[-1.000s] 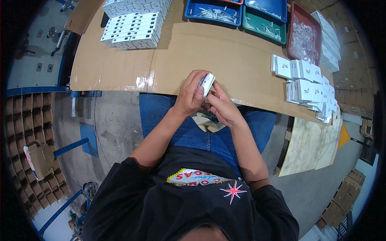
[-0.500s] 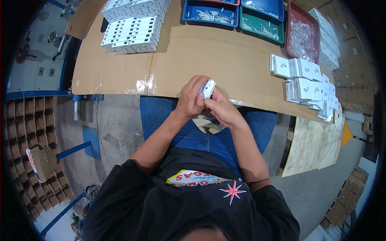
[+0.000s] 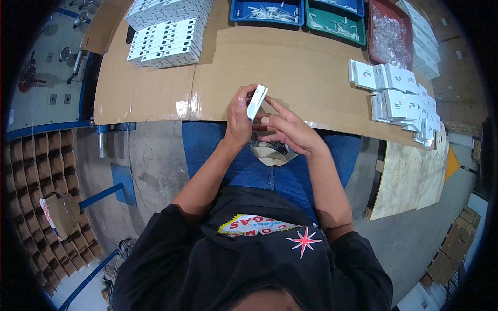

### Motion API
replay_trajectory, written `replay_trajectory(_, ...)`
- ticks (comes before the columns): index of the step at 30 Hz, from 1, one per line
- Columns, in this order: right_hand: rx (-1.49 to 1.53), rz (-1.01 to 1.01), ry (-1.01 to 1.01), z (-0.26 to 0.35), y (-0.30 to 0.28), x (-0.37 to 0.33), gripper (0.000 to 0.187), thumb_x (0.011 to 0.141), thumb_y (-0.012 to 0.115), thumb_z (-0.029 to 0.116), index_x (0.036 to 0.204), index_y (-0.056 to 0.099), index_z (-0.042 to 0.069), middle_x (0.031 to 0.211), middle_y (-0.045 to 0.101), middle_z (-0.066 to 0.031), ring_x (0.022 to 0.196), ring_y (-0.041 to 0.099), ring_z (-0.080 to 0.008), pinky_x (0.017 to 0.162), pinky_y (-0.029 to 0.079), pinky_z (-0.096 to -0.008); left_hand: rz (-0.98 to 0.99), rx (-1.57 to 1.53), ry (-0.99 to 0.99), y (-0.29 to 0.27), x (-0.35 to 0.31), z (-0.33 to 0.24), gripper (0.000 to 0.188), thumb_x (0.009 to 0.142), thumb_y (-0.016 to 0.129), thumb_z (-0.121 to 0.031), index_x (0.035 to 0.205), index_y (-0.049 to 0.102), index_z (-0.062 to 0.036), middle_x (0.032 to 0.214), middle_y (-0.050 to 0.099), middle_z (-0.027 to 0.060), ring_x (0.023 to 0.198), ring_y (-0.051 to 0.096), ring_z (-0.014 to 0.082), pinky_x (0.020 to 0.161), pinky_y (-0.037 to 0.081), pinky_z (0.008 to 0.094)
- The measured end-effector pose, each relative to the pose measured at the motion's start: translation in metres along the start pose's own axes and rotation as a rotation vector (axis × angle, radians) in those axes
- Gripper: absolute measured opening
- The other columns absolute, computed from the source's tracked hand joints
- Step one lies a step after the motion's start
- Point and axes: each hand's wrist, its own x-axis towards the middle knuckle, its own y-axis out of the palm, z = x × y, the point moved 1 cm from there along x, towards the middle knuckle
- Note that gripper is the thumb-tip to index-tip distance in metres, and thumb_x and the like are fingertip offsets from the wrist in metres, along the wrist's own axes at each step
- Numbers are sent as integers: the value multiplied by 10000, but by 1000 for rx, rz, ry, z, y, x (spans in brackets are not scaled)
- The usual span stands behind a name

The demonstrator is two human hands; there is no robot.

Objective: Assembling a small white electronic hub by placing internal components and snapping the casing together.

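A slim white box point(image 3: 257, 103) is gripped in my left hand point(image 3: 238, 120), held tilted over the near edge of the cardboard-covered table point(image 3: 244, 62). My fingers wrap around its left side, and one narrow face points up. My right hand point(image 3: 293, 130) is just to the right of it, fingers stretched out and apart. The tip of one right finger comes close to the box's right side; whether it touches I cannot tell.
Stacked white boxes point(image 3: 166, 44) stand at the far left. Smaller white boxes point(image 3: 397, 103) are piled on the right. Blue point(image 3: 267, 22) and green point(image 3: 337, 33) trays hold small white pieces; a red tray point(image 3: 372, 36) holds clear plastic pieces. Beyond the right edge lies plywood point(image 3: 404, 181).
My right hand has come away from the box and its fingers have spread. My left hand has raised the box slightly and turned it more lengthwise.
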Motion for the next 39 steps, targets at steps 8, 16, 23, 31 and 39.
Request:
replay_trajectory(8,-642,-270,-305,-9,0,2,1020,870,844,185,1657,195,160,1554,429,-224,1346,532,-310,1052,507,-440,-29,-378,-367,10,7,-17,669,1111,210,-532,1465,478,-32,1228,618,127,1120,607,218,955,513,370)
replay_trajectory(16,-866,-112,-385,-5,-5,0,925,822,870,203,1603,378,138,1538,463,-156,1352,527,-286,1114,442,-426,-33,-362,-670,4,14,-38,956,964,191,-830,1552,380,-101,1322,587,155,1189,601,267,1025,501,434)
replay_trajectory(23,-977,-273,-528,-13,-8,7,641,904,800,198,1476,549,57,1447,538,-124,1298,558,-249,1083,465,-385,126,-494,-787,1,7,-23,998,951,175,-835,1558,338,-60,1389,547,155,1293,546,269,1095,445,415)
replay_trajectory(31,-467,-283,-484,-10,-8,11,618,967,737,135,1519,477,33,1303,651,-115,1182,634,-176,1003,520,-339,252,172,163,-1,4,-22,980,984,434,-719,1643,135,-58,1608,303,269,1480,360,418,1200,321,468)
replay_trajectory(39,-379,-343,-331,7,-2,-4,507,1061,609,289,1507,509,71,1213,679,-85,1109,654,-154,911,546,-311,360,347,212,-3,7,-33,958,921,577,-705,1587,287,-80,1625,296,240,1472,360,453,1190,340,502)
